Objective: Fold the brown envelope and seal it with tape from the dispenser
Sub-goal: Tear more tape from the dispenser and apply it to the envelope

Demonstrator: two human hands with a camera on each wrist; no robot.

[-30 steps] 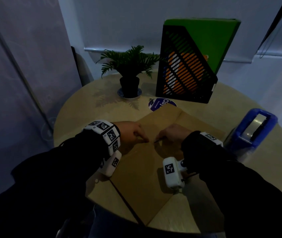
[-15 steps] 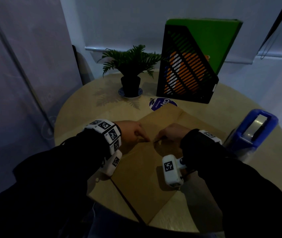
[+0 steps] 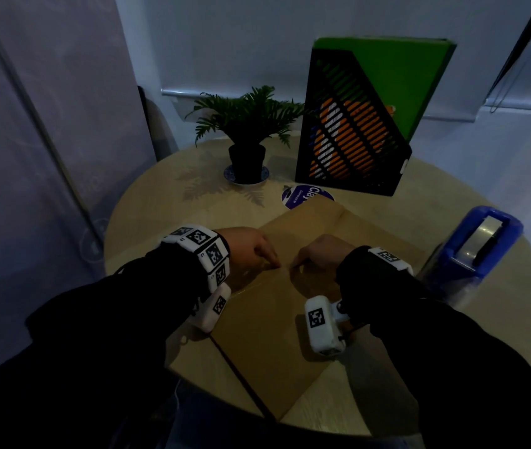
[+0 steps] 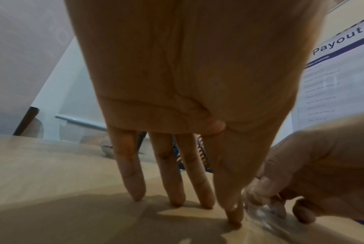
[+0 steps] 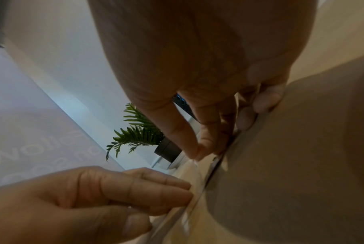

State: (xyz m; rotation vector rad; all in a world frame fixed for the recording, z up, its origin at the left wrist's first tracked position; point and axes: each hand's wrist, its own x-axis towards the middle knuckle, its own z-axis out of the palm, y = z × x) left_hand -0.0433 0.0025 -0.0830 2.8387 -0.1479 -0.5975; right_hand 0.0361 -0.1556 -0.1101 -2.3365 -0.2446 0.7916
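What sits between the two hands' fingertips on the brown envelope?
A strip of clear tape over the brown envelope fold edge, between left hand and right hand; clearest in the right wrist view.

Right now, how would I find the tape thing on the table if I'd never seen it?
Start at the round wooden table and go to its right edge, past the brown envelope both hands press on. The tape dispenser stands there alone. It is the only bright blue thing, chunky, with a shiny grey roll on top, unlike the black file holder behind.
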